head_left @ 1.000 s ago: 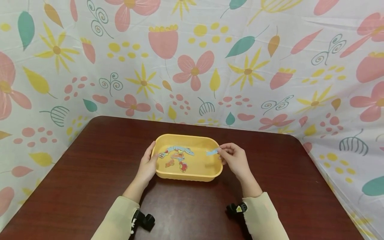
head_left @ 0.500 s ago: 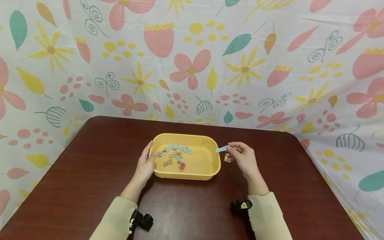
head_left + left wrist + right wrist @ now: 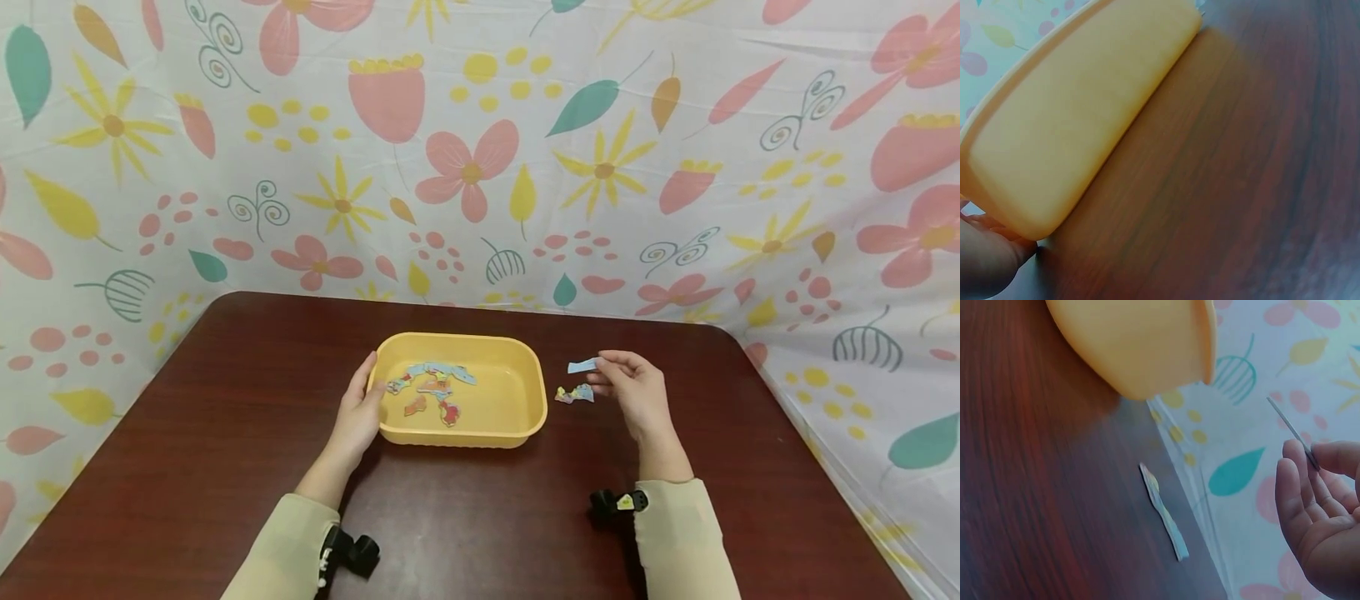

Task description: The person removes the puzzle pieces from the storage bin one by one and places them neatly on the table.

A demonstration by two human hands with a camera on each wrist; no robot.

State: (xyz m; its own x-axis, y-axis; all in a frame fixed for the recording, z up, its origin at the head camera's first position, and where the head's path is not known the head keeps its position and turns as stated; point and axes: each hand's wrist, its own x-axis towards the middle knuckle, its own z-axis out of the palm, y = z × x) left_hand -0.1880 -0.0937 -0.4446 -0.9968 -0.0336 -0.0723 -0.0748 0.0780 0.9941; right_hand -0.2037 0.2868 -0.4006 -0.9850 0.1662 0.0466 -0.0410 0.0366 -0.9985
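A yellow plastic basin (image 3: 487, 400) stands on the table. My left hand (image 3: 358, 417) grips its left end, thumb over the rim; the left wrist view shows part of that hand (image 3: 988, 259) against the basin's side (image 3: 1066, 119). Several thin, irregular printed puzzle pieces (image 3: 435, 386) lie inside, mostly toward the left. Right of the basin, my right hand (image 3: 636, 392) pinches a light blue puzzle piece (image 3: 582, 366) between thumb and fingertips, raised off the table in the right wrist view. Below it, a multicoloured puzzle piece (image 3: 576, 394) lies flat on the wood.
The dark reddish-brown table (image 3: 465, 517) extends around the basin on all sides. A floral cloth (image 3: 480, 167) hangs behind its far edge and along the sides. Each wrist wears a black camera (image 3: 363, 556).
My right hand has moved right, from over the basin's right rim to beyond it, still pinching the blue piece. The multicoloured piece on the table has come into view. My left hand keeps its grip.
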